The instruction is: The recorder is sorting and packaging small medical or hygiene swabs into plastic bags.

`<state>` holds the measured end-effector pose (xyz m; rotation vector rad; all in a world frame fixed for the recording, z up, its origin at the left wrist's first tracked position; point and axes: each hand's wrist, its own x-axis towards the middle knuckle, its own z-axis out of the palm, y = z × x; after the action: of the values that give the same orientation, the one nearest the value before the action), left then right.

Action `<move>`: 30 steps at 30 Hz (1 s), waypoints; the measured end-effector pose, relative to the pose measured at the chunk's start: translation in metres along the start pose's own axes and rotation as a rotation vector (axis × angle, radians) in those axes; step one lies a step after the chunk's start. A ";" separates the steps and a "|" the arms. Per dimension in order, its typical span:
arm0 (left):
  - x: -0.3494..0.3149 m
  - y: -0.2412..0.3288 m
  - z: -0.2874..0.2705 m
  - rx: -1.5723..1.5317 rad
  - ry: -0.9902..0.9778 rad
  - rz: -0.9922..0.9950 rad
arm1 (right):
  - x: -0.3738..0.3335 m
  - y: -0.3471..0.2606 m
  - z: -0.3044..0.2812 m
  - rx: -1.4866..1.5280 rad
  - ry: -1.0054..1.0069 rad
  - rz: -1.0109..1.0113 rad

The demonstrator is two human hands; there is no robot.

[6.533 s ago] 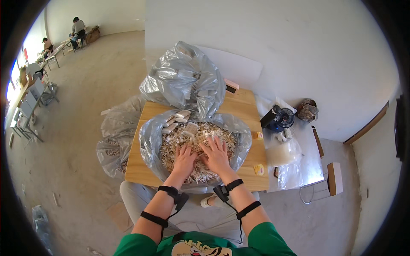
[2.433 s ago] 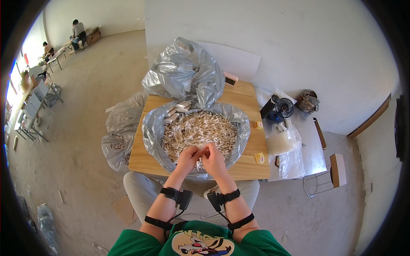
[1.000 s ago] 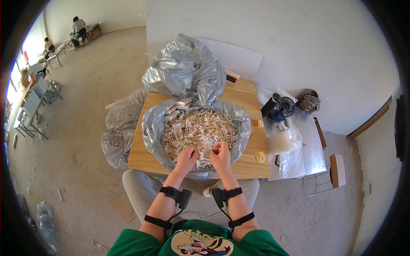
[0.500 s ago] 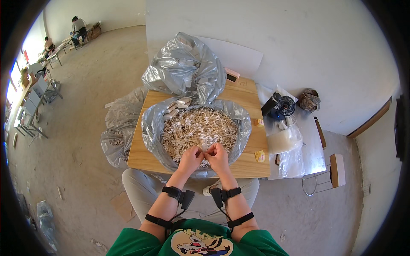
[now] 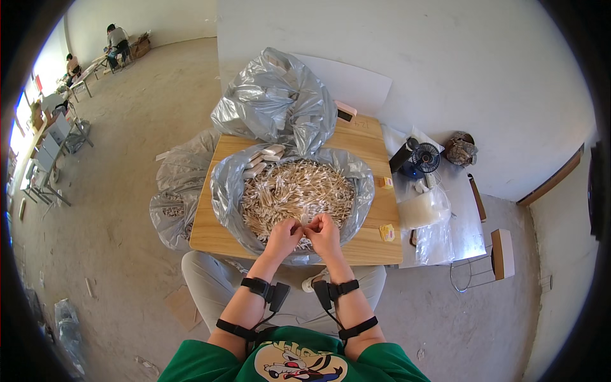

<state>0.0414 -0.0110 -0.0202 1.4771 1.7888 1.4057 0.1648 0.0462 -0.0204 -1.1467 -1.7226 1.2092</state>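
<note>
Loose cotton swabs (image 5: 299,188) with wooden sticks and white tips fill a wide grey plastic bag (image 5: 224,191), whose mouth is spread on the wooden table. Over the near part of this heap, my left hand (image 5: 286,237) and my right hand (image 5: 324,235) come together with fingertips pinched. A pale, see-through bit shows just beyond the fingertips; what they hold is too small to make out. Several filled small packs (image 5: 256,170) lie at the bag's far left inside edge.
A bulging grey bag (image 5: 273,102) stands behind, beside a pink-framed device (image 5: 345,112). Yellow cards (image 5: 387,233) lie on the table's (image 5: 375,251) right side. Clear plastic sleeves (image 5: 425,211) and a small fan (image 5: 425,157) occupy the side table. More bags (image 5: 172,216) sit at left; people work far off.
</note>
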 end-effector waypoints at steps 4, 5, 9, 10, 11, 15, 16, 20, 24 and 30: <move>0.000 0.001 0.001 -0.017 -0.018 -0.015 | -0.001 0.001 -0.001 -0.011 0.007 -0.017; 0.000 0.001 0.001 -0.012 -0.030 -0.019 | -0.002 0.002 0.000 -0.018 0.020 -0.035; -0.001 -0.003 0.006 -0.011 0.014 0.089 | -0.005 -0.007 0.003 -0.197 0.094 -0.219; -0.001 -0.002 0.007 -0.010 0.012 0.085 | -0.005 -0.007 0.003 -0.198 0.096 -0.219; -0.001 -0.001 0.008 -0.009 0.010 0.081 | -0.005 -0.007 0.004 -0.215 0.111 -0.251; 0.000 -0.004 0.009 0.016 0.018 0.062 | -0.004 -0.007 0.007 -0.280 0.130 -0.322; 0.000 -0.003 0.009 -0.002 0.011 0.034 | -0.004 -0.007 0.006 -0.281 0.131 -0.323; 0.001 -0.005 0.007 -0.064 0.088 -0.088 | -0.004 -0.012 -0.003 -0.264 0.169 -0.308; 0.004 -0.008 0.006 -0.011 0.126 -0.072 | -0.003 -0.020 -0.006 -0.291 0.219 -0.293; 0.006 0.008 0.010 -0.079 0.196 0.024 | -0.005 -0.025 -0.003 -0.287 0.140 -0.409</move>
<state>0.0508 -0.0017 -0.0158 1.3654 1.8111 1.6641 0.1630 0.0382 0.0036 -0.9469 -1.9427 0.6364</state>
